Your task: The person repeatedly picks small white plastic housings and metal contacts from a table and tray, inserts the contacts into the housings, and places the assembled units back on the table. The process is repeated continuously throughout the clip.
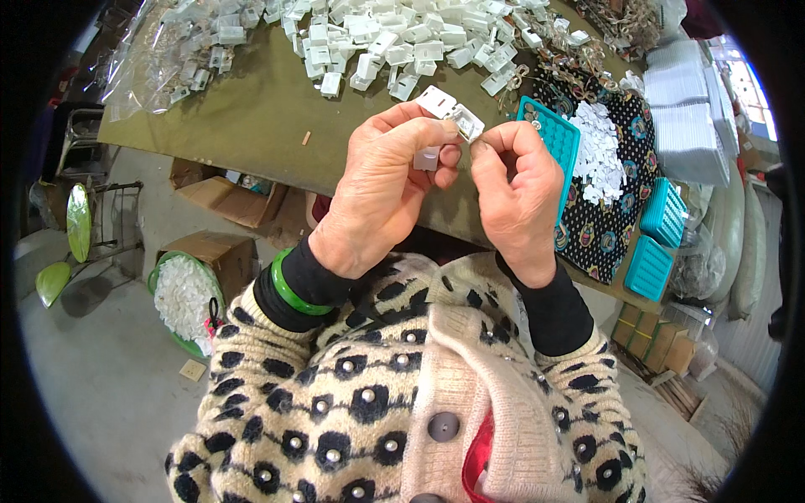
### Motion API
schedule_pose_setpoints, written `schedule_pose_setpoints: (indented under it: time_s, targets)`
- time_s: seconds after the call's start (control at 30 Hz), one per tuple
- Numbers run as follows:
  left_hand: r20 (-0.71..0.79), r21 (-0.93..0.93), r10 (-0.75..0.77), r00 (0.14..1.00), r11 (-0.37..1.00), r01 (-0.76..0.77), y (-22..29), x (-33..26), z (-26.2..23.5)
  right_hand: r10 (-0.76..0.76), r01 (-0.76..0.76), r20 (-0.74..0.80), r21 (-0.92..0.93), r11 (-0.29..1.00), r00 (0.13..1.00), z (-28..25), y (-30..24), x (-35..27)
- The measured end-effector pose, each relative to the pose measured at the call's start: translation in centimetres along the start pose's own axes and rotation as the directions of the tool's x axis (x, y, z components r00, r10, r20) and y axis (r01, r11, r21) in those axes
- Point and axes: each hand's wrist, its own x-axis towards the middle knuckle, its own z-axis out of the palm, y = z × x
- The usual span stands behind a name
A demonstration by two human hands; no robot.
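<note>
My left hand [377,168] is closed around a small white plastic case [437,101] that stands open, its two halves spread above the thumb. Another white plastic piece [426,159] shows lower down among the curled fingers of the same hand. Thumb and forefinger of my right hand [520,180] are pinched together at the right edge of the case. Whatever lies between those fingertips is too small to make out. A teal tray [553,126] with small round hollows lies just beyond my right hand.
White plastic cases [402,38] are heaped at the far side of the table [251,134]. A clear bag [159,50] of parts lies far left. White cards [595,151] rest on a dark patterned cloth [587,243]. More teal trays [646,268] stand right; a filled green basin [186,298] sits on the floor left.
</note>
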Motion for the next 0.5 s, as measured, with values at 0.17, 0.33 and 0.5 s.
schedule_pose_setpoints:
  time_s: [0.17,0.33,0.5]
  targets:
    - [-0.018,0.157,0.231,0.973,0.961,-0.226,-0.4,0.1,0.7,0.334,-0.414,0.250,0.458,0.787,0.909,-0.9,0.0,1.2]
    - [0.054,0.187,0.399,0.915,0.896,-0.402,-1.1,0.0,1.7,0.371,-0.523,0.369,0.612,0.593,0.852,-1.4,0.5,1.3]
    - [0.171,0.159,0.278,0.945,0.939,-0.305,-0.3,0.3,1.2,-0.018,-0.022,0.172,0.226,0.974,0.985,-4.3,0.9,0.8]
